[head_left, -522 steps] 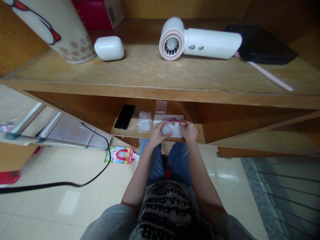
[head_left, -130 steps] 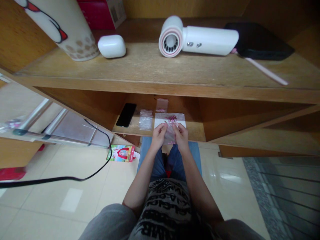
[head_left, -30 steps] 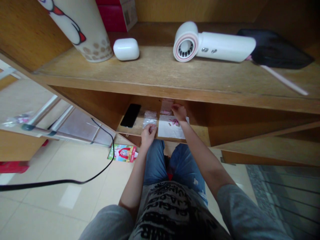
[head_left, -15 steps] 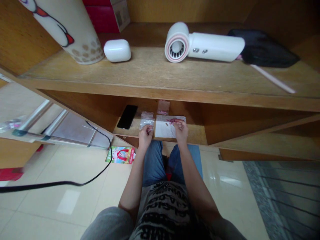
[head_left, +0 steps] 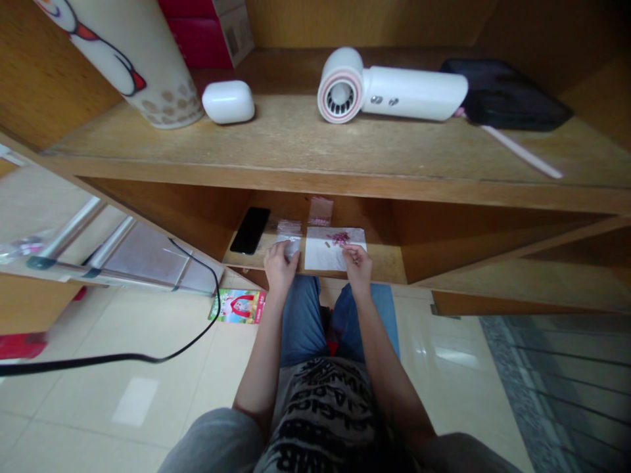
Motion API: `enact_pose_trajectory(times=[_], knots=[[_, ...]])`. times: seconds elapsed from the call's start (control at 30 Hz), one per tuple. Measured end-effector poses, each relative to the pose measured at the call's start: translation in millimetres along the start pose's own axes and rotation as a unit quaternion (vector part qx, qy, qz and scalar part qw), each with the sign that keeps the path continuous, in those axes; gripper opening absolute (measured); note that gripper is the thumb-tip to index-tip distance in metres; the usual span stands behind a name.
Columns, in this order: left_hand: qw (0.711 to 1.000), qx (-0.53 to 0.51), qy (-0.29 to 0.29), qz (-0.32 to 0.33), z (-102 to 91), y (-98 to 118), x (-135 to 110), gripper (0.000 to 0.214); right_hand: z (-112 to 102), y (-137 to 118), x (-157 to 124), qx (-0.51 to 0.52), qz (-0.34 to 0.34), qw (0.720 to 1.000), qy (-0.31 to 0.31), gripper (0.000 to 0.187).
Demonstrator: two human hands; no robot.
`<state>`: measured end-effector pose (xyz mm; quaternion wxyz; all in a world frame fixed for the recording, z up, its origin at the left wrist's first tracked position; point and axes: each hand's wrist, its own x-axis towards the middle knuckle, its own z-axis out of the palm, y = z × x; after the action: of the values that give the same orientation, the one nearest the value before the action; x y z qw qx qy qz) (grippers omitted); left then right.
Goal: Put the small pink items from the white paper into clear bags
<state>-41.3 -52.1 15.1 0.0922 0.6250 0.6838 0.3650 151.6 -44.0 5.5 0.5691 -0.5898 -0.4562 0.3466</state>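
Note:
On the low wooden shelf lies a white sheet of paper with a small heap of tiny pink pieces and one loose brownish piece on it. My left hand rests on a small clear plastic bag left of the paper, fingers curled over it. At the paper's near right edge my right hand has its fingers pinched together close to the pink heap; what it holds is too small to make out. Another clear bag with pink contents lies further back.
A black phone lies at the shelf's left end. The upper shelf carries a white hair dryer, a white case, a tall printed cup, a red box and a black pouch. A black cable and a colourful packet lie on the tiled floor.
A second ago my right hand reached to the back of the shelf; it has drawn back to the paper's near edge. My left hand shifted slightly onto the clear bag.

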Motion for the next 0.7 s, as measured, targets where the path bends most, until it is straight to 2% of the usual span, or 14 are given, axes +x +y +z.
enact_pose_trajectory(times=[0.2,0.37,0.5,0.7], knots=[[0.993,0.107,-0.031,-0.03,-1.3,1,-2,0.032,-3,-1,0,-0.009,-0.01,1.0,-0.012,0.018],[0.994,0.103,-0.01,-0.026,-2.7,3,-3,0.026,-4,0,1,-0.011,-0.01,1.0,-0.023,0.018],[0.999,0.033,-0.01,0.03,-7.6,9,-1,0.021,-4,0,2,-0.016,-0.009,0.999,-0.031,0.019],[0.989,-0.03,-0.05,0.135,-9.5,29,-2,0.018,-1,3,3,-0.024,0.007,0.997,-0.074,0.026]])
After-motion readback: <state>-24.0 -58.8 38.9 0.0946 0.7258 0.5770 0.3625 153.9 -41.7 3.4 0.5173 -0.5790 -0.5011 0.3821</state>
